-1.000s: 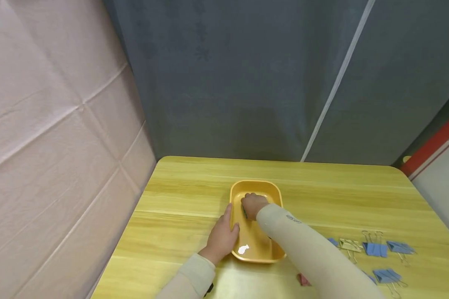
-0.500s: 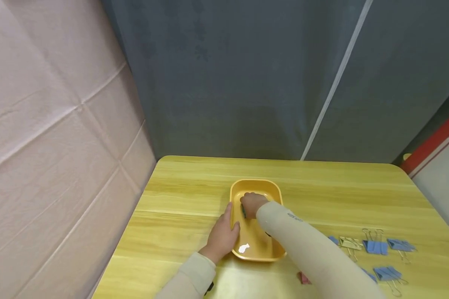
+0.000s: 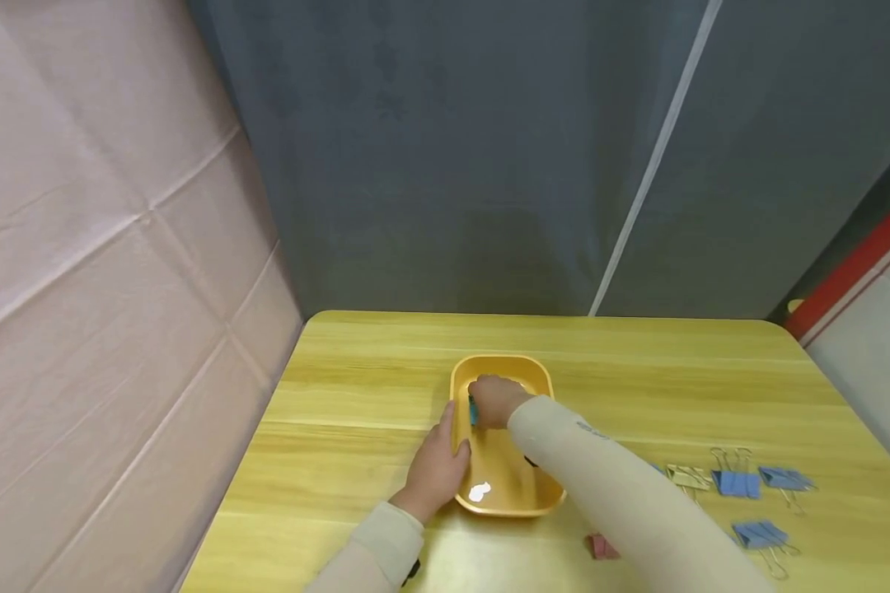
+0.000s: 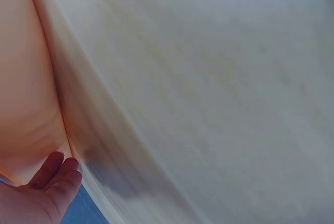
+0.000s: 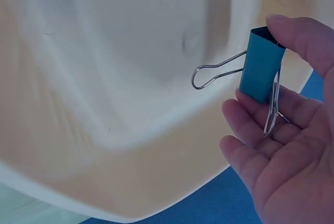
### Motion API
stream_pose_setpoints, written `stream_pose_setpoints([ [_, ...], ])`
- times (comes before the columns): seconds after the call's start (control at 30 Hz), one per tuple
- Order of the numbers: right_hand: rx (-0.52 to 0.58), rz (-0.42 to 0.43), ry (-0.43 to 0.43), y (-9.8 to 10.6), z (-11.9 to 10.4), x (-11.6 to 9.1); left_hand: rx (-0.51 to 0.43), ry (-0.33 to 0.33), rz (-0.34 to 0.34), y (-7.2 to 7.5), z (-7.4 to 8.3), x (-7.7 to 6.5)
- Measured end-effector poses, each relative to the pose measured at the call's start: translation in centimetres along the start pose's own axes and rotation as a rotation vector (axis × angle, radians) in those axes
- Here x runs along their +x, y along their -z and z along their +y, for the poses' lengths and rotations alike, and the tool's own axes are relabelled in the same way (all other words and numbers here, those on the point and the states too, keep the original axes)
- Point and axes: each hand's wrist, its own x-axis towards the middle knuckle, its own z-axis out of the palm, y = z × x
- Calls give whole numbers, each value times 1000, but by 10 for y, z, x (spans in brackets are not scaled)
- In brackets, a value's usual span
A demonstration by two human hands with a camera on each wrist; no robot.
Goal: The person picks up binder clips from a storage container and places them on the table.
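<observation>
In the head view a yellow-orange plastic tray [image 3: 508, 515] stands on the wooden table. My left hand [image 3: 436, 468] holds its left rim, thumb reaching over the inside and fingers along the outer wall. Those left fingers [image 4: 61, 174] touch the tray's outside in the left wrist view. Inside the tray, my right hand [image 3: 497, 402] holds a teal binder clip [image 5: 261, 65], thumb at its top edge and fingers beneath. One wire handle of the clip sticks out to the left, the other hangs down over the fingers in the right wrist view.
On the right of the table [image 3: 356, 371] lie several binder clips: a yellow one [image 3: 687, 477] and blue ones [image 3: 737, 483]. A red binder clip [image 3: 602, 547] is partly covered by my right sleeve [image 3: 608, 478]. A dark curtain [image 3: 445, 165] hangs behind, a pale cloth wall [image 3: 119, 288] at left.
My right hand has shifted slightly within the tray, and more of the teal binder clip shows beneath it. My left hand keeps its place on the rim. The view has turned slightly.
</observation>
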Motion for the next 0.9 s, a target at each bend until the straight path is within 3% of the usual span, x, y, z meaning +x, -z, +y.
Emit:
stream_pose_setpoints([
  [0.47,111,109,33,18,8,-24,-9,-12,-9,2,0,1],
  [0.9,110,213,15,32,18,-52,-7,-21,-9,3,-1,1],
])
